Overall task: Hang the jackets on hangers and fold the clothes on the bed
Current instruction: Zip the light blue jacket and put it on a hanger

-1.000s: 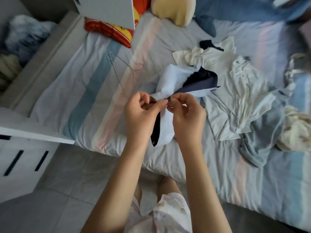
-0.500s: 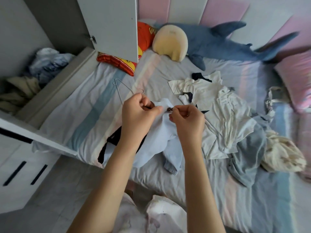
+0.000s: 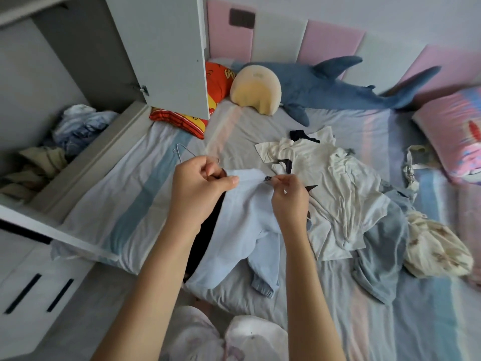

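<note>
1. Your left hand (image 3: 201, 188) is pinching the collar edge of the light blue jacket (image 3: 242, 230), fingers curled.
2. Your right hand (image 3: 289, 198) is pinching its dark zipper pull (image 3: 268, 179).
3. The jacket is lying at the near edge of the bed (image 3: 135, 204).

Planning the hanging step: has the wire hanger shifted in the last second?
No. The wire hanger still lies between the blue and pink stripes of the sheet, just below the red cushion.

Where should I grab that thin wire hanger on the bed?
Pinch the wire hanger at its exposed bend, coming down from above on the wardrobe side. It lies flat on the bed, and the left hand, gripping the light blue jacket, covers the rest.
</note>
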The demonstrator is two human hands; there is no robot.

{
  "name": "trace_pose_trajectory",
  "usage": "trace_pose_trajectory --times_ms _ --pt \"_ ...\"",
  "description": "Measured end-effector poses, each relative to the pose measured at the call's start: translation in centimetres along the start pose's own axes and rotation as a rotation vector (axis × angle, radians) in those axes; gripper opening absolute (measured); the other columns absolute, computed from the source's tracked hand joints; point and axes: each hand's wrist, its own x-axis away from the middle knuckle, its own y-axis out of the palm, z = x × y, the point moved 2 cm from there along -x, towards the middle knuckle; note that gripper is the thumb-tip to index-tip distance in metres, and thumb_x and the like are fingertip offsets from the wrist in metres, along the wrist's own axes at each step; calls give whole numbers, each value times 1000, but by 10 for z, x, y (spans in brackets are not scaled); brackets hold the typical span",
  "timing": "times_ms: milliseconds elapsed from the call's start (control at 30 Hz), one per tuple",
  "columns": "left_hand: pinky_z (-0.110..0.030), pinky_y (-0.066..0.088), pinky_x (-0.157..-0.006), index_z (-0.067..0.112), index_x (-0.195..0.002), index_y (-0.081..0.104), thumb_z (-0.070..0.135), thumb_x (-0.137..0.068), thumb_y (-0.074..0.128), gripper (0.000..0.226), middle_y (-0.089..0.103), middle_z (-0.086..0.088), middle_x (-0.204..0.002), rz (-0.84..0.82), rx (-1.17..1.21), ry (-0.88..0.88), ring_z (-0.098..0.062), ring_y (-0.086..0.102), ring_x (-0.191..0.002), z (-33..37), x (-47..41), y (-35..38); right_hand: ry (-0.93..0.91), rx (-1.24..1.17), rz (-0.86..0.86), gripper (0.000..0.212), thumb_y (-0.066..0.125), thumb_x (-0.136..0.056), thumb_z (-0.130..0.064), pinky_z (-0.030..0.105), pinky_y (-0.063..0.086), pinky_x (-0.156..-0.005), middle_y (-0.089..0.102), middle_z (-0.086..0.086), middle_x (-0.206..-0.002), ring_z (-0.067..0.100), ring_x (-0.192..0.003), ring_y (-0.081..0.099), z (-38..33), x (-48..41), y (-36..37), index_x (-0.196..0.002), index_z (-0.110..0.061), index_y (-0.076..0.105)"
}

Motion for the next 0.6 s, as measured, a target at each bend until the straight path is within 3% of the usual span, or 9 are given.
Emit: trace_pose_trajectory --times_ms 133,267,433,533,600 --pt "-15 40 -55 18 -60 27 -12 -69 70 53 41 1 -58 17 41 5 -10 45 -56 12 -9 0 20 -13 -198 9 52 -95 -18 27 32 -67 56 -10 -77 10 -73 48 -5 -6 -1 -87 -16 55" --pt "-11 38 -52 17 -61 27 -12 -73 66 51 40 -8 -65 24 102 -15 -13 41 -59 17 -16 3 -17 -195 -397 26 39 -100 -14 28 31 -68 40 -8 -69 9 -66 36 4 -3 6 -75 -21 41" --pt "-12 37 -51 18 -60 26 -9 -78 64 50 32 -6 -63 24 98 -37 -11 37 -57 10 -21 18 37 -314 -359 32 33 -104 -24 12 34 -67 38 -10 -71 -2 -63 38 10 13 26 -73 -18 39" --pt "-14 36 -54 18 -60 28 -3 -82 63 47 35 8 -55 68 18 9 -9 40 -57 4 -26 20 68 -350 -327 33 38 -103 -24 12 33 -63 37 -9 -68 -4 -59 36 13 9 31 -71 -16 40" --pt "-17 32 -53 18 -60 27 1 -82 63 46 33 14 -47 73 -70 73 -5 32 -50 2 -30 18 59 -341 -297 34 43 -101 -23 13 31 -59 36 -10 -64 -3 -56 34 14 4 30 -68 -16 38"
